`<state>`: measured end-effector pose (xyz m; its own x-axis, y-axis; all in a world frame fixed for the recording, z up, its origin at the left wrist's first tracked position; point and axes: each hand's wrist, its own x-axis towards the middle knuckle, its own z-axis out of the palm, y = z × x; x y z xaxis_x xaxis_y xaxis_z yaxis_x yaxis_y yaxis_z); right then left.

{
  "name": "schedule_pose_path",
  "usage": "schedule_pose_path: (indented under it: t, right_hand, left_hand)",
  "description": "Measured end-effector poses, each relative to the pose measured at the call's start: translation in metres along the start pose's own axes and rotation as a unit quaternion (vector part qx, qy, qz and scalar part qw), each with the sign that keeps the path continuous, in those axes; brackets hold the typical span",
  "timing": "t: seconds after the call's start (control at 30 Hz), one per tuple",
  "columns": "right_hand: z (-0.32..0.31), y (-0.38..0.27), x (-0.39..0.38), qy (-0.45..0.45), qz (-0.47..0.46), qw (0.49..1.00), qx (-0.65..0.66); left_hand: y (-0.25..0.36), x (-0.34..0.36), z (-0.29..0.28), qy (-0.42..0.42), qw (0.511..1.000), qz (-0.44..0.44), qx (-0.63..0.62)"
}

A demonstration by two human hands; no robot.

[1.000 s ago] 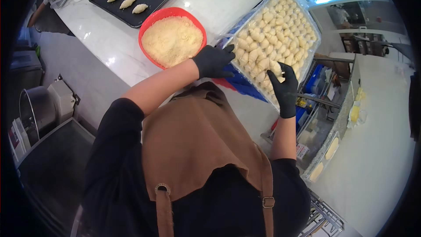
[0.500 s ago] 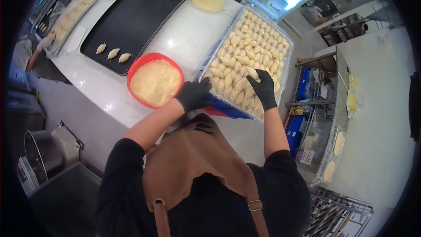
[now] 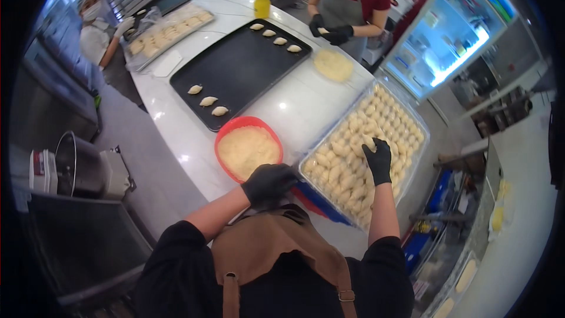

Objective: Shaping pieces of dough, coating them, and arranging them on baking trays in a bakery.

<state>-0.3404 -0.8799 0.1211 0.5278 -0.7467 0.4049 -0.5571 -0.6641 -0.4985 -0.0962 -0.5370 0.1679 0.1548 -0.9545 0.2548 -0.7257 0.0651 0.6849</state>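
My left hand (image 3: 268, 184), in a black glove and blurred, is between the red bowl (image 3: 235, 138) of pale yellow crumbly powder and the near left edge of a large plastic-covered tray (image 3: 412, 187) of small shaped dough pieces. My right hand (image 3: 376, 159), gloved in black, has thumb and fingers curled on a dough piece (image 3: 369, 143) over that tray. The tray rests on blue containers at the table's right end. Beyond the bowl, a black baking tray (image 3: 235, 73) holds several shaped dough pieces at its two ends.
Two co-workers (image 3: 97, 38) (image 3: 359, 9) stand across the marble table (image 3: 194, 171). On it are a yellow spray bottle (image 3: 262, 6), another dough tray (image 3: 168, 32) and a pale yellow mound (image 3: 332, 65). A mixer (image 3: 82, 168) is left; a lit fridge (image 3: 435, 35) and shelving (image 3: 441, 206) are right.
The view has tilted up and shows more table and both co-workers. My right hand has moved toward the middle of the dough tray; my left has shifted along its near edge.
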Motion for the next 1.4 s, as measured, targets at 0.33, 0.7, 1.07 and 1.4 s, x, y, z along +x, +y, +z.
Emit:
schedule_pose_path:
  t: [0.33,0.7,1.07,1.4]
  right_hand:
    - [0.074,-0.09,0.095,-0.01,-0.16,0.986,0.05]
    - [0.185,-0.349,0.189,-0.098,-0.369,0.924,0.017]
    - [0.295,-0.512,0.155,-0.242,-0.158,0.955,-0.075]
    - [0.238,-0.407,0.14,-0.112,-0.125,0.985,-0.032]
  left_hand:
    - [-0.06,-0.08,-0.056,0.272,0.945,-0.179,0.027]
    - [-0.182,-0.167,-0.11,0.304,0.917,-0.233,-0.112]
    - [-0.276,-0.204,-0.12,0.133,0.949,-0.18,-0.222]
    - [-0.319,-0.151,-0.164,0.227,0.796,-0.37,-0.423]
